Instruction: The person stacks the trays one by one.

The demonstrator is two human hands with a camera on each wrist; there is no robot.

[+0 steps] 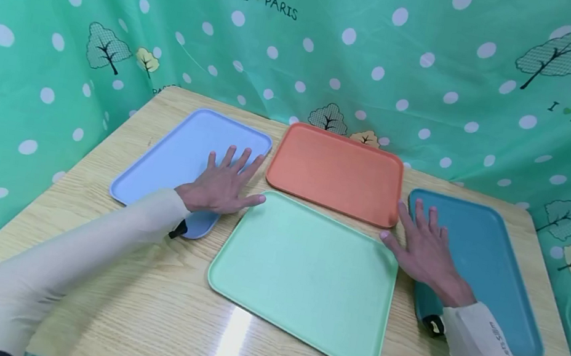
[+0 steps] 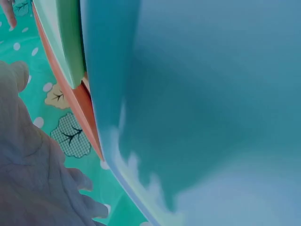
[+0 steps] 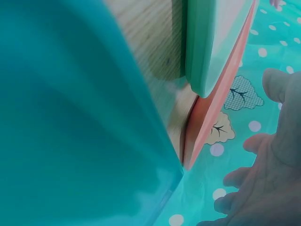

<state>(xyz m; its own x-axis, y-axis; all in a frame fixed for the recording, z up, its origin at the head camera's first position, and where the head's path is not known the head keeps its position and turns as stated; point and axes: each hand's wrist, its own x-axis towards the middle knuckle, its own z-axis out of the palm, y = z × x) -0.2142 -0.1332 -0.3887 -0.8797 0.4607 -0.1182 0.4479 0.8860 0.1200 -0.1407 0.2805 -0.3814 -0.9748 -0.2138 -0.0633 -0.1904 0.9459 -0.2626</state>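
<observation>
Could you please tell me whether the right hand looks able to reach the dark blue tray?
Probably yes: the right hand is spread, holds nothing and hovers over the dark blue tray, with nothing visible between them.

The head view looks forward and down on a pale wood-grained table [image 1: 158,307]; wrist views look in close over a periwinkle-blue rectangular tray [image 1: 180,152], left, and a teal rectangular tray [image 1: 490,266], right, both sharing the mint-green rectangular tray [image 1: 309,278], coral-orange rectangular tray [image 1: 336,173] and white-dotted green cloth [image 1: 377,24] beyond.
</observation>
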